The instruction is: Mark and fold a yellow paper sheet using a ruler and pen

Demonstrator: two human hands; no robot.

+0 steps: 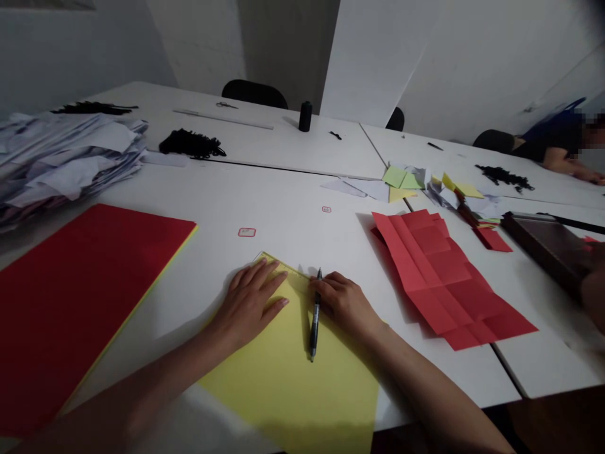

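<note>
A sheet of yellow paper [302,397] lies in front of me on the white table, a clear ruler [293,271] along its far edge. My left hand [255,299] rests flat with fingers spread, its fingertips on the ruler's left part and the paper. At the ruler's right end, my right hand [344,297] has its fingers curled, with a black pen [314,328] held among them. The pen's tip points away from me and its other end toward me. What the right fingertips press on is partly hidden.
Red sheets [104,284] over yellow ones lie left, below a heap of white papers [70,157]. Creased red paper [439,277] is at right. Small labels [246,232], black cord bundles [191,144] and a thread spool [305,116] lie beyond. Another person's arm [567,165] shows far right.
</note>
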